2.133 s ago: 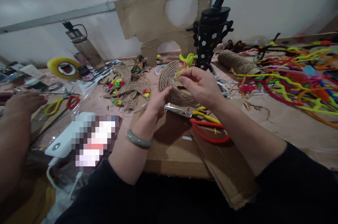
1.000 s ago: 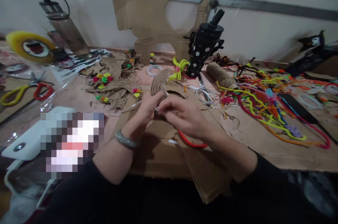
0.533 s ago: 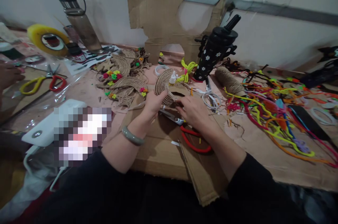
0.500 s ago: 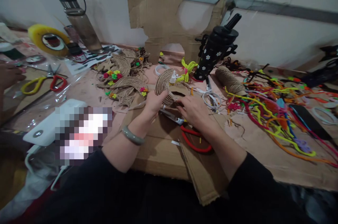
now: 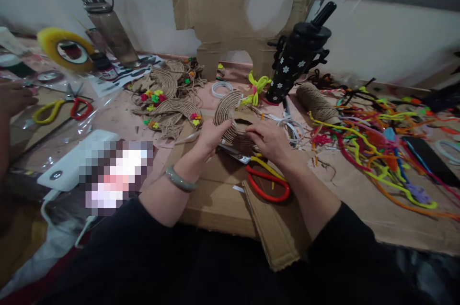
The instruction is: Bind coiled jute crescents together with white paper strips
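Grip is changing: my right hand [image 5: 270,140] is leaving the scissors [image 5: 268,183] and closing on the jute crescent [image 5: 225,109] at the cardboard sheet's [image 5: 215,199] far edge, where my left hand [image 5: 212,133] is already pinching it.

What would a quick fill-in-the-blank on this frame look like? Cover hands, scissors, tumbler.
The twine-wrapped crescent is gripped by the left hand at its left end and by the right hand at its ____ end.
The scissors on the cardboard below the right hand have one yellow handle and one ____ handle.
The black tumbler bears white ____.
Missing: right; red; flowers.
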A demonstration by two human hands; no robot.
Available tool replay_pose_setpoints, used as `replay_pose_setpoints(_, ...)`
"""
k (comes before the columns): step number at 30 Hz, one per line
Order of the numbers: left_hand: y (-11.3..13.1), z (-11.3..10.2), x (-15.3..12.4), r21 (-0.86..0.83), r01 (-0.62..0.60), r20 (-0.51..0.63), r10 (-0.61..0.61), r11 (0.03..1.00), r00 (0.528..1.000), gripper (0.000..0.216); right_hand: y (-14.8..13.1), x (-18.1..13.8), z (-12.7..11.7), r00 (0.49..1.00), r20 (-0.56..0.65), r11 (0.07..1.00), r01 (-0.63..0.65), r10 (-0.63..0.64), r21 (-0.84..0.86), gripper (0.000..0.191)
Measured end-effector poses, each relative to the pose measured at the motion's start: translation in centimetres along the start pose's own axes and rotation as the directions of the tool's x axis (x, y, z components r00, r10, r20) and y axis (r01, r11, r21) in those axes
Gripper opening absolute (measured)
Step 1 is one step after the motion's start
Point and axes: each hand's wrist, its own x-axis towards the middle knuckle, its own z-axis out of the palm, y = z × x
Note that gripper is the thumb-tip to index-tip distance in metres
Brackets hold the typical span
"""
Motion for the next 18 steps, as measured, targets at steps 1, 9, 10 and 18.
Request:
replay_pose_setpoints(1,-0.03,0.00,-0.02,-0.001,0.005,0.009,-0.005,1.000,1.000,0.022,0.14,0.01,-0.02,1.000,0.009,1.000,0.012,-0.011,-0.001,0.022)
replay_pose_setpoints(9,-0.44,0.03,0.00,-0.009,0.006,0.064,-0.006,1.000,0.998,0.023,0.46,0.13,-0.19,0.992,0.116,0.999,-0.040,0.044,-0.034,0.024)
replay_pose_setpoints(10,-0.45,0.04,0.01,-0.009,0.007,0.066,-0.006,1.000,0.998,0.023,0.46,0.17,-0.19,0.990,0.128,0.998,-0.056,0.058,-0.025,0.023)
replay_pose_setpoints(18,0.02,-0.04,-0.29,-0.028,0.019,0.106,-0.015,0.999,0.994,0.024,0.20,0.28,-0.23,0.973,0.152,0.974,-0.191,0.172,0.121,0.018)
